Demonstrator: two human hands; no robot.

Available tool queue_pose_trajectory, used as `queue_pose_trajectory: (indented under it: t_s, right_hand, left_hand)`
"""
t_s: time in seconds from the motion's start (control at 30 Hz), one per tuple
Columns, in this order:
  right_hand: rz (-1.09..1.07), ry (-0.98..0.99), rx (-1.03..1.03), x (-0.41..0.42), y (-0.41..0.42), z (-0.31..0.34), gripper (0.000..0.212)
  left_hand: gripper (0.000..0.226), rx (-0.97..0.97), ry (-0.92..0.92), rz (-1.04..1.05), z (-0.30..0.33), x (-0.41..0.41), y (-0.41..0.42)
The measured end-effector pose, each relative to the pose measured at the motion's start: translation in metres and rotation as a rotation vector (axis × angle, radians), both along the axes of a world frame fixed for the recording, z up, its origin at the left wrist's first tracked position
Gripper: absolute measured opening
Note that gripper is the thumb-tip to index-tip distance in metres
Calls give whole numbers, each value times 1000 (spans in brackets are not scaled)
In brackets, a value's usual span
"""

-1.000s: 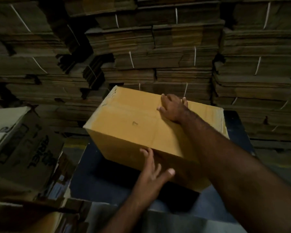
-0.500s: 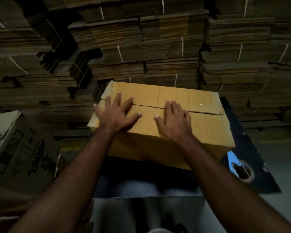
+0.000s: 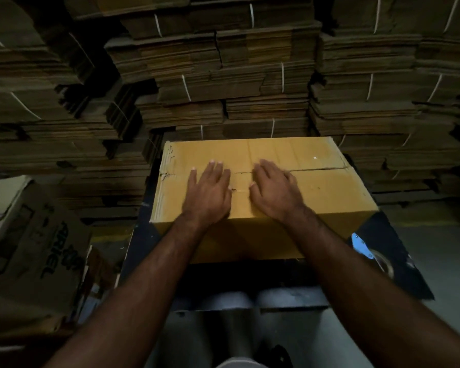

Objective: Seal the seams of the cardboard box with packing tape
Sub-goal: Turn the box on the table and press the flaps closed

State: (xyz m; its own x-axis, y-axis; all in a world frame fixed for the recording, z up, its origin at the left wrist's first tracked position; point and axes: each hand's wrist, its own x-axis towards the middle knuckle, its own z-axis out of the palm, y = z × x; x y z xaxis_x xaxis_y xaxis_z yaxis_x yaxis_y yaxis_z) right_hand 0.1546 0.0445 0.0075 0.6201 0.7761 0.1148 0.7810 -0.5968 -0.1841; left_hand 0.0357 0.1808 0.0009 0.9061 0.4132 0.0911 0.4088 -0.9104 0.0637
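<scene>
A yellow-brown cardboard box (image 3: 327, 192) sits square on a dark work surface (image 3: 149, 235), its top flaps folded down and meeting in a seam that runs left to right. My left hand (image 3: 209, 191) and my right hand (image 3: 272, 189) lie flat, palms down, side by side on the near flap, with fingertips reaching the seam. Both hands hold nothing. A tape dispenser (image 3: 377, 257) with a blue body and a roll of tape lies on the surface at the box's near right corner, away from both hands.
Tall stacks of flattened, strapped cartons (image 3: 223, 75) fill the whole background just behind the box. A printed carton (image 3: 32, 240) lies at the left. Grey floor (image 3: 441, 261) shows at the right. My legs stand below the surface's near edge.
The box has been turned square to me with the seam on top. My left hand has come up from the side onto the flap, and both hands have slid closer together near the seam.
</scene>
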Motion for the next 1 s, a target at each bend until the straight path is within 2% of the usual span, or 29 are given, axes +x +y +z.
queue_pose_trajectory:
  t_s: [0.07,0.2,0.33,0.47,0.6,0.77,1.0]
  right_hand:
    - [60,50,-36,-12,12,-1,57]
    - [57,125,-123,-8,13,-6,63]
    - [14,147,-144,28,-21,-8,64]
    - [-119,130,-161,80,-68,-13,65]
    - [-242,106,-149,116,-106,-16,65]
    - [-232,137,-107,121,-110,-18,65]
    - [-288,181,-55,136,-103,-15,67]
  left_hand:
    - [55,-38,-4,-60,-3,7,-4]
    - [62,-68,33,83,-8,5,1]
    - [71,-76,53,209,-9,-14,23]
    - [71,-116,34,225,-8,-22,42]
    - [71,-123,41,201,-5,-12,53]
    - [81,-69,112,457,-4,-4,54]
    - [82,-84,153,420,-1,12,59]
